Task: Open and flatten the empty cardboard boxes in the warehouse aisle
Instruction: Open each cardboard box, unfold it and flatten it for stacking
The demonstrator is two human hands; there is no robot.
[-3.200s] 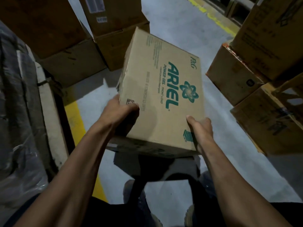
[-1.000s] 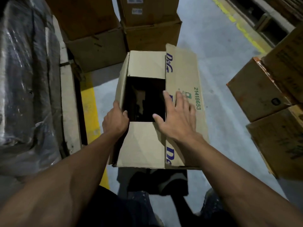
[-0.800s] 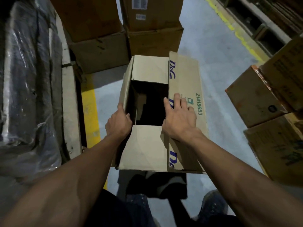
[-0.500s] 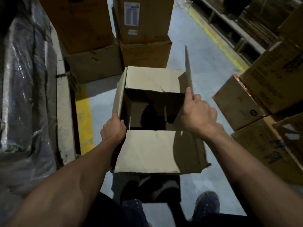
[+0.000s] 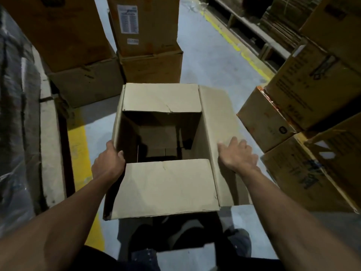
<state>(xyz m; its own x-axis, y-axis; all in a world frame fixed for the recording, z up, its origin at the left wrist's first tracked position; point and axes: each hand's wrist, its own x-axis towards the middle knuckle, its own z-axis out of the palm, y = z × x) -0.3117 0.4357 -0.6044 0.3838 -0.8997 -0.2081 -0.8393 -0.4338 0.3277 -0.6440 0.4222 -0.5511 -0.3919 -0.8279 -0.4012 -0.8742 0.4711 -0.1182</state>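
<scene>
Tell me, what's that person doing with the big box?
The person is opening an empty cardboard box to flatten it. Their left hand grips the box's left edge, and their right hand presses the right flap outward with straight fingers. The near and far flaps are folded out, and the box isn't flat yet. More boxes are stacked around.

The open cardboard box (image 5: 166, 184) is plain tan, its flaps unprinted on the faces that show, and its inside falls to dark brown shadow. The floor (image 5: 211, 55) is pale blue-grey, crossed by a yellow line (image 5: 80, 153) at the left and a second yellow line (image 5: 242, 51) at the far right. The stacked boxes (image 5: 82, 45) behind are darker brown; 1 of them carries a white label (image 5: 128, 19) with a blue header and fine dark print. The boxes at the right (image 5: 304, 94) are brown with dark printed text, and 1 has an orange-edged corner. The wrapped load (image 5: 17, 124) at the left is glossy grey-black.
</scene>
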